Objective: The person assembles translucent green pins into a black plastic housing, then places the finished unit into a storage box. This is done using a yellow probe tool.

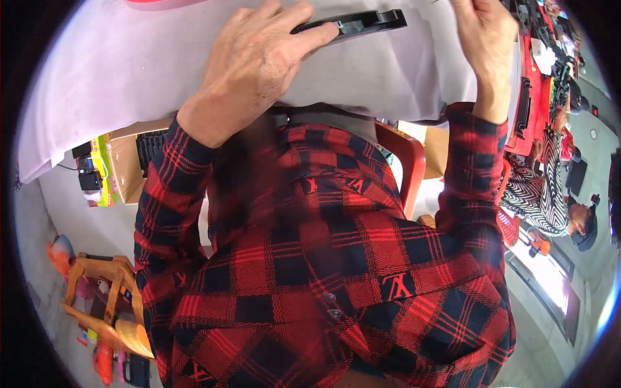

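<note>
A long, narrow black plastic part (369,23) lies at the upper middle, over a table with a pale cloth (362,77). My left hand (259,58) grips its left end, the thumb pressed along it and the other fingers curled near the upper edge of the view. To the right and apart from the part, my right hand (488,35) is raised with its fingers pinched together. A thin dark tip shows just left of those fingers, but most of it is cut off by the frame, so I cannot tell what it is.
A red object (158,3) shows at the top left edge. Red table covering (533,97) with black items lies to the right, where a person in a zigzag top (550,187) sits. Below the table are a cardboard box (126,171) and a red chair (411,165). A wooden stool (107,297) stands lower left.
</note>
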A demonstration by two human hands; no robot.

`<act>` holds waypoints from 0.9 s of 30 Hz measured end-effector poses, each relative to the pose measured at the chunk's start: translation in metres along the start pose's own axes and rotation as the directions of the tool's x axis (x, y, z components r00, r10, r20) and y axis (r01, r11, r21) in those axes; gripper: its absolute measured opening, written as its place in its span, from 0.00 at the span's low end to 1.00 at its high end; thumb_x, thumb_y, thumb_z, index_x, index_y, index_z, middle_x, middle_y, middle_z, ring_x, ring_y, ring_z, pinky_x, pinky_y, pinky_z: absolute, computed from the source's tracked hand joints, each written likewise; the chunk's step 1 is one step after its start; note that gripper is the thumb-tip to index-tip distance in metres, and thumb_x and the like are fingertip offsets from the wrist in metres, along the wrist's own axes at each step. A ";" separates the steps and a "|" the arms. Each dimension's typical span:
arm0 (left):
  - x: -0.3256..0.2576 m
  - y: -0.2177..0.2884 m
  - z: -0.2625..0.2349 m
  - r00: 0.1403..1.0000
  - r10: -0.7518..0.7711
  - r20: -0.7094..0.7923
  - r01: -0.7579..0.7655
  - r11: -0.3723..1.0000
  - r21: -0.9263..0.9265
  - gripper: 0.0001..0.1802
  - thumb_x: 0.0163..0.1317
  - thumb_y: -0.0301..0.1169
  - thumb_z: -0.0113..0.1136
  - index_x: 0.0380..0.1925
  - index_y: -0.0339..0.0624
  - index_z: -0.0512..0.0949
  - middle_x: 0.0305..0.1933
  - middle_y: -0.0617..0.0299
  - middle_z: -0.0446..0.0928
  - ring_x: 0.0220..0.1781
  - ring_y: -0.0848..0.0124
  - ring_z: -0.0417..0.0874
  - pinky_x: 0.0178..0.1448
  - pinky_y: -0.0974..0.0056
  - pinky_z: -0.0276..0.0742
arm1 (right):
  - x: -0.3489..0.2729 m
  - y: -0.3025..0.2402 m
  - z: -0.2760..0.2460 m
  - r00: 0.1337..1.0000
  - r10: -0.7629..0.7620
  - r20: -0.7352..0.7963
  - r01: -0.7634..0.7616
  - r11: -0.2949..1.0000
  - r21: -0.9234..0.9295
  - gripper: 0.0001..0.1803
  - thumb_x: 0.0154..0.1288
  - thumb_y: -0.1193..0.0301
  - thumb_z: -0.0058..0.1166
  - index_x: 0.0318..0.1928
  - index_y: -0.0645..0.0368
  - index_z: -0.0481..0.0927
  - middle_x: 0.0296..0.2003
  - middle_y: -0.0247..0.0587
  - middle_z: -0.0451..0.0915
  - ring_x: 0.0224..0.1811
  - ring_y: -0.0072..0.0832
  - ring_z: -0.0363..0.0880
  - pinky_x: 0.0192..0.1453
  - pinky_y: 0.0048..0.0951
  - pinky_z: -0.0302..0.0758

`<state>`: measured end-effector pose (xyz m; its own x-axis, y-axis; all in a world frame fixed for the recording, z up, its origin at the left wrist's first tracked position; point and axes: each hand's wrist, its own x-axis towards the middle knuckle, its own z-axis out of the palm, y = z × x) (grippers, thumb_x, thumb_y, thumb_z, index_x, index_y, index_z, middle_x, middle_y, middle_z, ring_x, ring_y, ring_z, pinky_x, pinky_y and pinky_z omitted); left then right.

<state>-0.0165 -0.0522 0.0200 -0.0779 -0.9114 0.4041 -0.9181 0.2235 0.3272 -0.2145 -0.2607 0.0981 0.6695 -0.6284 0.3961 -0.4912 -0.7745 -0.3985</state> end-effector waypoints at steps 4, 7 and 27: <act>-0.002 -0.001 0.003 0.999 0.006 -0.044 -0.007 1.000 -0.008 0.27 0.56 0.26 0.68 0.59 0.53 0.82 0.47 0.63 0.75 0.48 0.61 0.76 0.49 0.57 0.71 | -0.004 0.023 0.027 0.965 -0.216 0.148 0.254 0.912 -0.323 0.04 0.67 0.73 0.58 0.36 0.59 0.77 0.30 0.48 0.77 0.30 0.46 0.80 0.35 0.41 0.75; -0.002 -0.002 0.004 0.999 -0.001 -0.034 0.002 1.000 0.003 0.28 0.56 0.26 0.69 0.59 0.54 0.82 0.48 0.63 0.76 0.48 0.61 0.76 0.49 0.57 0.71 | -0.003 0.022 0.041 0.940 -0.261 0.219 0.329 0.862 -0.385 0.05 0.64 0.75 0.59 0.38 0.59 0.77 0.32 0.49 0.78 0.34 0.52 0.81 0.36 0.46 0.76; 0.010 -0.020 0.051 0.628 0.170 -0.760 -0.428 0.890 -0.155 0.20 0.58 0.23 0.64 0.52 0.44 0.84 0.42 0.58 0.74 0.43 0.59 0.76 0.46 0.56 0.71 | -0.010 -0.025 0.066 0.754 -0.058 0.654 -0.456 0.670 0.586 0.07 0.64 0.86 0.53 0.38 0.62 0.79 0.34 0.26 0.78 0.37 0.14 0.75 0.43 0.19 0.74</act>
<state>-0.0184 -0.0832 -0.0261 0.0902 -0.2718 0.9581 -0.7237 0.6431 0.2505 -0.1718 -0.2300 0.0493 0.8980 -0.3818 -0.2189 -0.3082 -0.1904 -0.9321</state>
